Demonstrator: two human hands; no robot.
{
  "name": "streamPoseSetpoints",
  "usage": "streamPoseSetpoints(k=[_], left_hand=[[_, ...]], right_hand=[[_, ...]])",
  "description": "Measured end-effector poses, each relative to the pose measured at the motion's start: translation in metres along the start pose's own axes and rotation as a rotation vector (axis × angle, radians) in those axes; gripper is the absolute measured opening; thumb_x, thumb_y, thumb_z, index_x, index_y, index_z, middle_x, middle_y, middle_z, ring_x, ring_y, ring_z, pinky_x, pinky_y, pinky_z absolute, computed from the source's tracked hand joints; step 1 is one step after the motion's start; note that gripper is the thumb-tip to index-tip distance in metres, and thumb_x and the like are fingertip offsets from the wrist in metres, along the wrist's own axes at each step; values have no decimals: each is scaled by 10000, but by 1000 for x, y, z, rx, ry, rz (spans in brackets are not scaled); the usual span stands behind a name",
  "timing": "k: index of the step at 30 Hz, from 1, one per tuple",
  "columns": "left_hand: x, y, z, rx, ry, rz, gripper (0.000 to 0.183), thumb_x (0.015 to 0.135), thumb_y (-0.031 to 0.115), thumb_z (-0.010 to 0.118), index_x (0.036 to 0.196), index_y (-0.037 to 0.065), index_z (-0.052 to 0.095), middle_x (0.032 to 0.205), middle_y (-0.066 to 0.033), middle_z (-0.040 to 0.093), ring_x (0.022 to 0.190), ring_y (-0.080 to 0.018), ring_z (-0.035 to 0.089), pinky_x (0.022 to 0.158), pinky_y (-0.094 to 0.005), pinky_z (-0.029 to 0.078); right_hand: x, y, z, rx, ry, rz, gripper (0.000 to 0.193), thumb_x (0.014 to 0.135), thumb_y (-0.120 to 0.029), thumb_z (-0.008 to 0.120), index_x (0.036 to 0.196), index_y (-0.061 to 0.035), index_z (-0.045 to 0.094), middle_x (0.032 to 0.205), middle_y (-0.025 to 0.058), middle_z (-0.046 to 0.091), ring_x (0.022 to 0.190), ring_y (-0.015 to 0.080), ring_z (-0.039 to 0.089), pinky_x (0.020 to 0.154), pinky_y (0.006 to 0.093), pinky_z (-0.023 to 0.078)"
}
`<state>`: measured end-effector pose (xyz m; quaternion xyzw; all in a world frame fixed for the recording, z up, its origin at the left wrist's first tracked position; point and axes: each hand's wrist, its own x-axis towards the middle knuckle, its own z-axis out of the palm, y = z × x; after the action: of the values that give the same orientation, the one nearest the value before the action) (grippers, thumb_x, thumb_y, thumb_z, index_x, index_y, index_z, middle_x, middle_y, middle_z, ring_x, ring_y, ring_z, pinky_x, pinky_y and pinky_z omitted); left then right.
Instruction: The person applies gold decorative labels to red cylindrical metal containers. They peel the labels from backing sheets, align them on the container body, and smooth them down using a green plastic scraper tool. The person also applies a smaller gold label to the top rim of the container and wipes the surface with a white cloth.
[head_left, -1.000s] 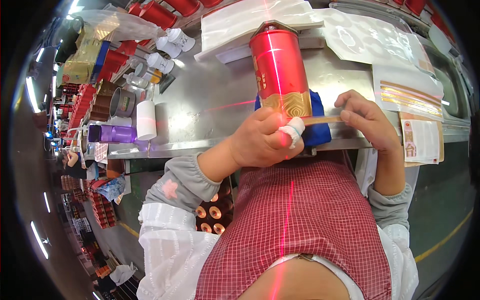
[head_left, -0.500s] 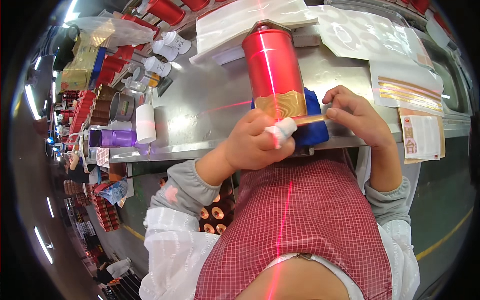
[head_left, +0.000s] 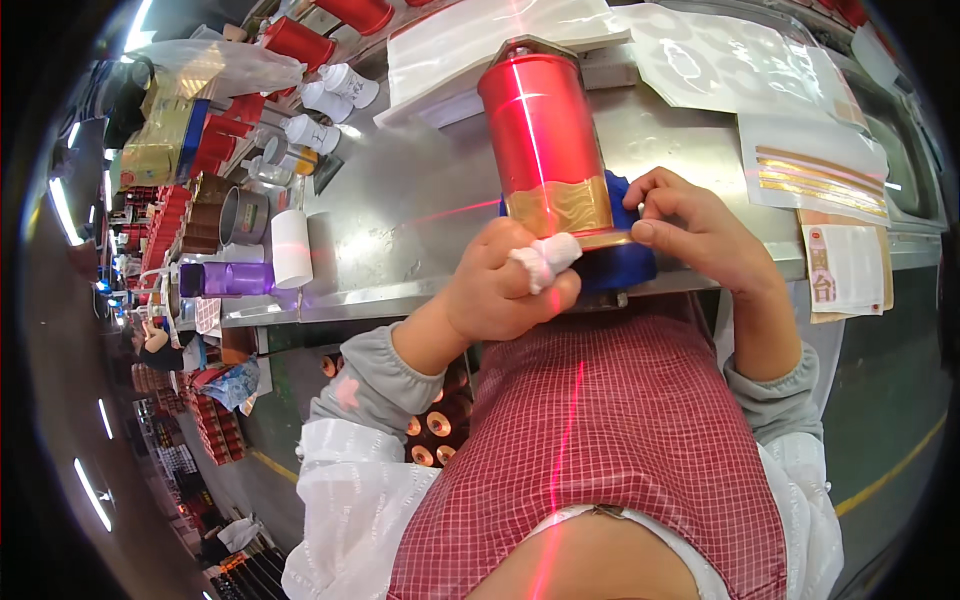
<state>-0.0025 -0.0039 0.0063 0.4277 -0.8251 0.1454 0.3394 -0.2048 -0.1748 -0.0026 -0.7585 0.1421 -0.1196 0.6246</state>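
A red cylinder (head_left: 540,125) with a wavy gold band (head_left: 565,208) round its near end lies lengthwise before me. Under that end is a blue cloth or pad (head_left: 618,270). My left hand (head_left: 500,285) is closed at the cylinder's near left rim, a white wrapping (head_left: 548,260) apparently over its thumb. From there a narrow gold strip (head_left: 603,240) runs along the near rim. Its right end is pinched between the thumb and fingers of my right hand (head_left: 700,235). The left fingertips are hidden.
White sheets (head_left: 500,45) lie behind the cylinder. On the right, a sheet with gold strips (head_left: 820,185) rests above printed labels (head_left: 850,270). At left on the metal table (head_left: 400,240) stand a white roll (head_left: 291,248), a purple container (head_left: 235,278) and white bottles (head_left: 345,85).
My left hand has shifted slightly left and my right hand slightly left too. The gold strip, earlier stretched out between the hands, now lies closer along the cylinder's near rim.
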Motion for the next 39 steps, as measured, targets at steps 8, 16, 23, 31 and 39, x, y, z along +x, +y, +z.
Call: streamPoseSetpoints(k=[8,16,23,31,39], left_hand=[[11,-4,11,99,27,108,240,605,64,737,817,122,641,950,6,547,738,-163,526,596,-306,424],[9,2,4,104,-69,61,222,580,98,708,789,149,654,966,8,544,767,-159,528,625,-324,446],[8,1,7,90,23,55,239,575,81,728,792,161,667,932,17,543,755,-169,531,591,-337,432],[19,2,4,193,-128,119,254,537,99,695,763,211,660,983,24,553,791,-182,532,652,-318,455],[-4,8,2,106,-34,-55,217,587,123,718,788,191,673,1026,12,586,794,-179,528,655,-328,443]], right_hand=[[6,4,1,25,1,-31,259,891,-221,673,774,-10,577,1023,48,533,839,126,488,739,258,418],[5,2,1,-1,-39,2,247,893,-195,647,744,-38,528,1060,28,496,838,90,439,724,224,391],[7,-1,1,-32,-8,-58,250,890,-218,669,801,3,593,1010,66,541,860,151,515,757,269,432],[10,8,5,-67,13,-107,243,880,-215,680,815,4,597,997,67,534,871,163,521,769,276,435],[10,0,8,-77,17,-88,250,879,-217,679,784,-3,591,997,71,533,879,171,522,771,277,439]])
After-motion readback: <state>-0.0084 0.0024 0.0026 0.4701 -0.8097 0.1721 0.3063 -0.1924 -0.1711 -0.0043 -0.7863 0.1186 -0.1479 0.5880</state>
